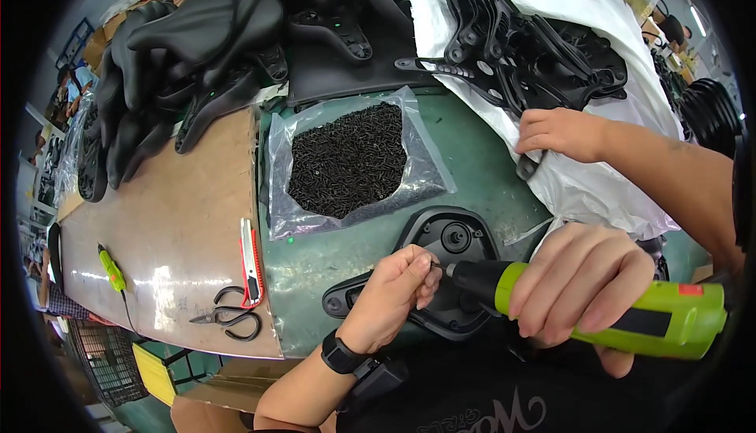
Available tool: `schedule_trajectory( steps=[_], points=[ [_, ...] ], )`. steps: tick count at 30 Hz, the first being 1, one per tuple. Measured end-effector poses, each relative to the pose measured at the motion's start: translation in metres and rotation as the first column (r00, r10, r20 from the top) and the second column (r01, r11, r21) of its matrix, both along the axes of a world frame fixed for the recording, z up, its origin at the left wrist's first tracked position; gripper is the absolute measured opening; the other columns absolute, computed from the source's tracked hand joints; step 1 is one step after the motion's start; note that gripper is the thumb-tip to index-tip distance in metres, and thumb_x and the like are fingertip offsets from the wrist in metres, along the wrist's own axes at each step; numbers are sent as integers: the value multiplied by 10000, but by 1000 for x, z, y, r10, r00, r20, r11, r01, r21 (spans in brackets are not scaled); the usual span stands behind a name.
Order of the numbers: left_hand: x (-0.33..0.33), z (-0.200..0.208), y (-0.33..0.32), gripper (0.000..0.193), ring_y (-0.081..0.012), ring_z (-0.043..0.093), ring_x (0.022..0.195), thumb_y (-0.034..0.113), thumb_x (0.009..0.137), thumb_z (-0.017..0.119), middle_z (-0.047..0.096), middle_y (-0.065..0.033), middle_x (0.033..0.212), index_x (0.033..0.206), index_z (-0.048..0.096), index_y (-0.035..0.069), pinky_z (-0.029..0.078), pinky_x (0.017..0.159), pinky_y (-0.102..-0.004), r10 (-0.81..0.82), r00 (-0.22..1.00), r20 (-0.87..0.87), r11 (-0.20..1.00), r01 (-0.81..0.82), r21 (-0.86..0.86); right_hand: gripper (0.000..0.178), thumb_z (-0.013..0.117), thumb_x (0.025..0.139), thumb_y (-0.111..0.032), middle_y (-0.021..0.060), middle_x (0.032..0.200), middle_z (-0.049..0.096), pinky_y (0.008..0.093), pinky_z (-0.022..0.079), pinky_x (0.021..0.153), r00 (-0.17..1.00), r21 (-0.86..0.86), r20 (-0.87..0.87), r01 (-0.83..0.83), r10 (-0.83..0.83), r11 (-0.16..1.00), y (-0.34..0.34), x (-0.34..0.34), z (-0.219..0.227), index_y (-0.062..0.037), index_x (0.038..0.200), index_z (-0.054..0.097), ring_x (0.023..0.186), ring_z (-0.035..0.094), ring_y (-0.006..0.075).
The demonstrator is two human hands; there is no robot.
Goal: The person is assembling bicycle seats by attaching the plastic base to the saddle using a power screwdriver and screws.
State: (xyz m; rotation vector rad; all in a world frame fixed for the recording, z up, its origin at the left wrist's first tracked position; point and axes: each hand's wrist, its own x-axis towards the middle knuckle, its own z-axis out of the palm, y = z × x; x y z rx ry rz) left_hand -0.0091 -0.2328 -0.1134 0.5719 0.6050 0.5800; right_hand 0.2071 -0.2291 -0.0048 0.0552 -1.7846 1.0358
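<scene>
My right hand is wrapped round a green electric screwdriver, held nearly level with its dark tip pointing left. At that tip, the fingers of my left hand are pinched together on a small dark screw, mostly hidden by the fingers. Beneath both hands lies a black plastic seat part with a round boss at its far end and an arm running out to the left. Beyond it, a clear plastic bag lies open, filled with black screws.
Another person's hand reaches from the right to black plastic frames piled on a white sack. Black padded seats are heaped far left. A red utility knife, scissors and another green electric screwdriver lie at left.
</scene>
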Motion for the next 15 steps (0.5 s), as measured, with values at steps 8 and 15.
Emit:
schedule_trajectory(
  steps=[8, 15],
  points=[
    [0, 10, 13, 184, -91, 446, 645, 247, 1003, 458, 511, -3, 743, 1048, 499, 73, 353, 580, -212, -92, 987, -130, 957, 124, 263, 428, 650, 879, -386, 74, 726, 625, 324, 564, 541, 951, -59, -220, 208, -215, 976, -6, -2, -12, -29, 1020, 460, 550, 646, 208],
    [-47, -31, 109, 324, -353, 541, 948, 102, 760, 698, 579, -150, 954, 1047, 555, 57, 446, 832, -426, 803, 300, -515, 254, 609, 751, 536, 730, 806, -388, 111, 755, 620, 375, 530, 607, 943, -249, -103, 284, -317, 926, -11, 18, -17, 13, 1065, 485, 602, 626, 253]
  ],
)
